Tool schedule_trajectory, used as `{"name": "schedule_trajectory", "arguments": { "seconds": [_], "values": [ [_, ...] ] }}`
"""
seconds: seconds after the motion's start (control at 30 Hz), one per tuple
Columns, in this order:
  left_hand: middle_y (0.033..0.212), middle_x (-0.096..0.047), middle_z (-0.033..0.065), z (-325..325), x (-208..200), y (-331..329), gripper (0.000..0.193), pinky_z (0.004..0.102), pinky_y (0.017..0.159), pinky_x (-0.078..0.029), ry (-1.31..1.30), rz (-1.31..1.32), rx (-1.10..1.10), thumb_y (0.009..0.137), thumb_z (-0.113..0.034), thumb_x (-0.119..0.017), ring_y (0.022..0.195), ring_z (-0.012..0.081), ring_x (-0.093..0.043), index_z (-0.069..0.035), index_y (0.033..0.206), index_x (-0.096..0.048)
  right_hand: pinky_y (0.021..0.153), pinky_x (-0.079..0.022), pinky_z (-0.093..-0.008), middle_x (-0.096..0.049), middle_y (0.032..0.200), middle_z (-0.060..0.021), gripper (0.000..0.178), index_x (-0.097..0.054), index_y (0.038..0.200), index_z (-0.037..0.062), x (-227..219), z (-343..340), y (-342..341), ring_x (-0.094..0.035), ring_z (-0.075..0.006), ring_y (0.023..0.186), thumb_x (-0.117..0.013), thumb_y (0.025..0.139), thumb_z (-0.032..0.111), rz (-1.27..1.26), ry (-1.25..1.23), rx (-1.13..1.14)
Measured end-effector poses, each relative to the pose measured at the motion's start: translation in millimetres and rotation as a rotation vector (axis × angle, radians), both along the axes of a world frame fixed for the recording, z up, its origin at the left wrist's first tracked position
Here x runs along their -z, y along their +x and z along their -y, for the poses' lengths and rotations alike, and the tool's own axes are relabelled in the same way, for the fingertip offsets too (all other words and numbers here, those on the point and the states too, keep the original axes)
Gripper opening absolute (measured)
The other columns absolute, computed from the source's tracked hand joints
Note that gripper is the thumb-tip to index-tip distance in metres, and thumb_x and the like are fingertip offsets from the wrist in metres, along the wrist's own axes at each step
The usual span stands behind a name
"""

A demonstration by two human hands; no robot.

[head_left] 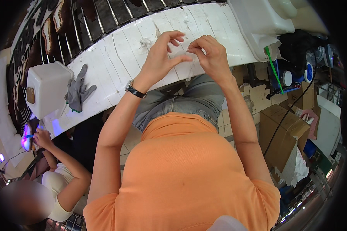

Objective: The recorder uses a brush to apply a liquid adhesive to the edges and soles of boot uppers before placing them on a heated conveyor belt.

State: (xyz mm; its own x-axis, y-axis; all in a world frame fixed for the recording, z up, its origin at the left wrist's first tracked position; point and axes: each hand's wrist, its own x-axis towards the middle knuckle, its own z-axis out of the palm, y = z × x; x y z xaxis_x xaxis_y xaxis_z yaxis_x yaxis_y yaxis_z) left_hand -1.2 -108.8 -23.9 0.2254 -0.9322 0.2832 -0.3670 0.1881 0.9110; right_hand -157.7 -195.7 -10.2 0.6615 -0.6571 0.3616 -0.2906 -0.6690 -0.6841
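Observation:
Both my hands are raised over the white worktable (123, 69), close to its near edge. My left hand (162, 57) is open, its fingers curled and set apart from the outstretched thumb. Just to its right, my right hand (211, 56) is closed in a pinch, thumb against forefinger. Whatever sits between those fingertips is too small to make out. The fingertips of the two hands face each other with a narrow gap. A grey work glove (79, 90) lies on the table to the left, away from both hands.
Beyond the table runs a rack of metal rollers (98, 21) carrying dark shoe parts (48, 36). White plastic containers (46, 90) (258, 23) stand at both table ends. At left, a co-worker's hand (42, 138) holds an item under purple light. Cardboard boxes (283, 123) stand at right.

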Motion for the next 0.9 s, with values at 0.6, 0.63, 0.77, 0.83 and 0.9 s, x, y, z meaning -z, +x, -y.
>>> {"name": "schedule_trajectory", "arguments": {
  "seconds": [0.6,0.63,0.77,0.83,0.9],
  "values": [
    [0.089,-0.068,0.0031,32.5,22.9,19.7,0.011,0.0198,0.055,-0.044,0.379,-0.412,0.07,0.084,-0.006,-0.064,0.061,0.0073,-0.052,0.0,0.09,-0.071,0.068,-0.047,-0.033,-0.06,0.074,-0.0081,0.012,-0.064,0.085,0.0042,-24.6,19.2,-7.6,-0.058,-0.0231,0.074,-0.068,0.075,0.009,-0.093,0.209,-0.001],
    [0.089,-0.068,0.0031,32.8,20.1,21.8,0.011,0.0198,0.055,-0.044,0.379,-0.413,0.073,0.084,-0.006,-0.064,0.061,0.0073,-0.052,0.0,0.09,-0.071,0.069,-0.048,-0.033,-0.06,0.078,-0.0091,0.014,-0.065,0.087,0.0038,-22.2,17.1,-12.1,-0.058,-0.0229,0.075,-0.069,0.075,0.009,-0.136,0.298,0.052],
    [0.088,-0.068,0.0032,30.1,13.5,25.7,0.012,0.0194,0.053,-0.042,0.423,-0.41,0.051,0.086,-0.004,-0.061,0.059,0.0043,-0.049,0.003,0.088,-0.071,0.068,-0.048,-0.0336,-0.058,0.086,-0.0105,0.019,-0.063,0.09,0.0029,13.0,-21.5,-12.2,-0.059,-0.0236,0.077,-0.07,0.073,0.007,-0.167,0.368,0.081],
    [0.087,-0.068,0.0037,28.4,12.4,27.7,0.012,0.0196,0.053,-0.042,0.436,-0.419,0.045,0.086,-0.004,-0.061,0.059,0.0045,-0.049,0.003,0.088,-0.07,0.067,-0.048,-0.0341,-0.055,0.09,-0.0111,0.022,-0.061,0.092,0.0034,33.2,-34.8,-10.8,-0.058,-0.0265,0.079,-0.071,0.073,0.005,-0.013,0.373,0.221],
    [0.082,-0.067,0.0037,25.8,11.2,30.7,0.013,0.0194,0.053,-0.041,0.423,-0.515,-0.021,0.086,-0.006,-0.063,0.058,0.0048,-0.048,0.004,0.088,-0.07,0.065,-0.047,-0.0348,-0.054,0.084,-0.0109,0.019,-0.059,0.088,0.0029,47.9,-34.9,-9.6,-0.057,-0.0284,0.079,-0.07,0.073,0.002,-0.009,0.177,0.221]
  ]
}}
